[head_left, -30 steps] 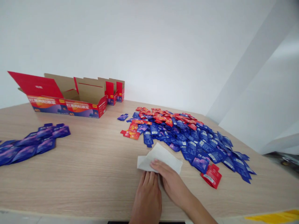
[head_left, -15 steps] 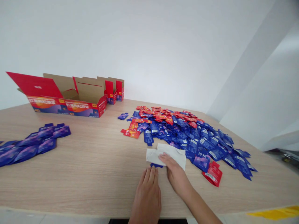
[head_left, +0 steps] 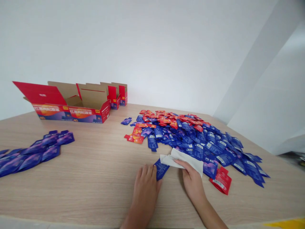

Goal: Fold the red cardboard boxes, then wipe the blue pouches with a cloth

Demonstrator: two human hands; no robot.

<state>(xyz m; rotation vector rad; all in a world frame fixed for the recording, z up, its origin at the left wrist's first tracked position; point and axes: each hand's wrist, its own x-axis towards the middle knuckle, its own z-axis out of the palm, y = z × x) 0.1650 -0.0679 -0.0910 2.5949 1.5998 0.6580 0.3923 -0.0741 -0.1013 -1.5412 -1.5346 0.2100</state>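
Observation:
My right hand (head_left: 192,181) lies on a folded white paper towel (head_left: 181,160) and presses it against the edge of a heap of blue foil sachets (head_left: 188,143). My left hand (head_left: 144,187) rests on the wooden tabletop (head_left: 78,194), fingers apart, its thumb side against a single blue sachet (head_left: 161,169). That sachet lies between my hands. Red sachets (head_left: 169,120) cover the far part of the heap, and a loose red sachet (head_left: 221,181) lies just right of my right hand.
Several purple sachets (head_left: 30,156) lie in a band at the table's left. Open red-printed cardboard boxes (head_left: 69,113) stand in a row along the back by the white wall. The near table edge runs below my hands.
The paper towel and my right hand have moved up and to the right. A blue sachet that was mostly under the towel now shows between my hands. My left hand has shifted slightly left.

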